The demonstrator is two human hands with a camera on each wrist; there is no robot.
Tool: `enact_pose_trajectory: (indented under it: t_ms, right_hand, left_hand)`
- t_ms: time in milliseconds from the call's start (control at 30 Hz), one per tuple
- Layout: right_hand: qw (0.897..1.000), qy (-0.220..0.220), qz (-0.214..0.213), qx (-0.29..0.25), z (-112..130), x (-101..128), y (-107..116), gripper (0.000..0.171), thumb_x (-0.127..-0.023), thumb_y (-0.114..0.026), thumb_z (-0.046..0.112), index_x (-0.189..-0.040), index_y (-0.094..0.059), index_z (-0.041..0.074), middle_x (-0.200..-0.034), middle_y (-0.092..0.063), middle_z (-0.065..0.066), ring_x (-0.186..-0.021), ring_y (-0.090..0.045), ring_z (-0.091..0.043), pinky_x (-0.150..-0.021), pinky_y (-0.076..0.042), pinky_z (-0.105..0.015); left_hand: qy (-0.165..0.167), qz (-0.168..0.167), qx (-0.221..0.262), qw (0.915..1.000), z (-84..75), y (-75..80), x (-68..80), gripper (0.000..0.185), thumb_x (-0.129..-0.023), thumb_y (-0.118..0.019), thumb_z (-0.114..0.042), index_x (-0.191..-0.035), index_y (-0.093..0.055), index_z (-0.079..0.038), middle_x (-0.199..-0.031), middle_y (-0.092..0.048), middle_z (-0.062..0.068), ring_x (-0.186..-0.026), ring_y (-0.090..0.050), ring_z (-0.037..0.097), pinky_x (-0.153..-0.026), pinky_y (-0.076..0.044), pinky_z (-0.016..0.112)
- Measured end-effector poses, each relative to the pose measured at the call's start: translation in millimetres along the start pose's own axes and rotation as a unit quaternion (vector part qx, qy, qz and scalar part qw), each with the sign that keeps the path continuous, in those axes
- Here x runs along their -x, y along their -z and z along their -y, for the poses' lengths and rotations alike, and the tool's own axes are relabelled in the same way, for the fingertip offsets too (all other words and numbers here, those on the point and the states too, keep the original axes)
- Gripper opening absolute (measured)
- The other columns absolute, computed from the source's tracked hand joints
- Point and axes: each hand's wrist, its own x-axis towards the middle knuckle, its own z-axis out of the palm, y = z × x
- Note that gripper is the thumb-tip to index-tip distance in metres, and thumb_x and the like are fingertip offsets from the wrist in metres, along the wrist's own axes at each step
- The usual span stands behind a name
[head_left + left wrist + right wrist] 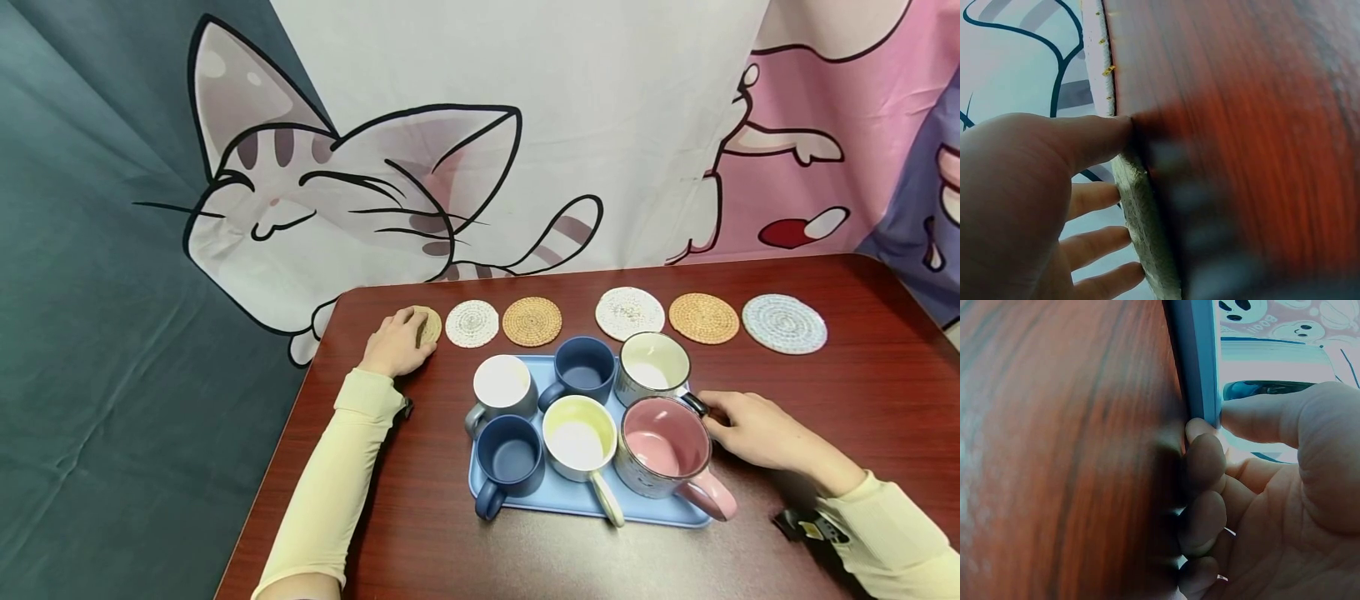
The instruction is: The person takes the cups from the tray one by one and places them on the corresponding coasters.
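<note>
My left hand (415,327) lies over a tan woven coaster (431,323) at the left end of a row on the dark red table (862,392). In the left wrist view the left hand (1124,181) has its thumb at the rim of the coaster (1147,237) and its fingertips on the coaster's top. My right hand (710,412) grips the right edge of a blue tray (585,502). The right wrist view shows this right hand (1210,428) with the thumb on top of the tray (1197,356) and the fingers curled under it.
On the tray stand several mugs: a pink one (663,446), a yellowish one (579,435), two dark blue ones (512,458) (585,367), a grey one (502,385) and a speckled one (651,365). Several more coasters (703,317) line the far side. A cartoon cloth hangs behind.
</note>
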Motion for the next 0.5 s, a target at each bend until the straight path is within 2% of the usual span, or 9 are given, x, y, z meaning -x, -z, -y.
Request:
enact_pose_trajectory:
  t_ms: [333, 500]
  right_hand:
    - [1.0, -0.002, 0.0, 0.002, 0.3, -0.4, 0.2, 0.022, -0.091, -0.068, 0.01, -0.083, -0.057, 0.027, -0.064, -0.038, 0.014, -0.064, -0.04, -0.003, -0.062, -0.033, -0.025]
    - [1.0, -0.001, 0.0, 0.0, 1.1, -0.2, 1.0, 0.022, -0.091, -0.068, 0.01, -0.083, -0.058, 0.027, -0.064, -0.039, 0.014, -0.064, -0.04, -0.003, -0.062, -0.033, -0.025]
  left_hand:
    - [0.002, -0.005, 0.007, 1.0, 0.2, -0.9, 2.6, 0.067, -0.1, -0.059, -0.045, -0.159, -0.04, -0.019, -0.167, -0.032, 0.013, -0.15, -0.036, 0.041, -0.108, -0.043, 0.069]
    - [-0.014, -0.029, -0.004, 0.9995, -1.3, -1.2, 8.2, 0.067, -0.099, -0.061, -0.044, -0.157, -0.043, -0.015, -0.165, -0.036, 0.015, -0.147, -0.04, 0.042, -0.106, -0.045, 0.067]
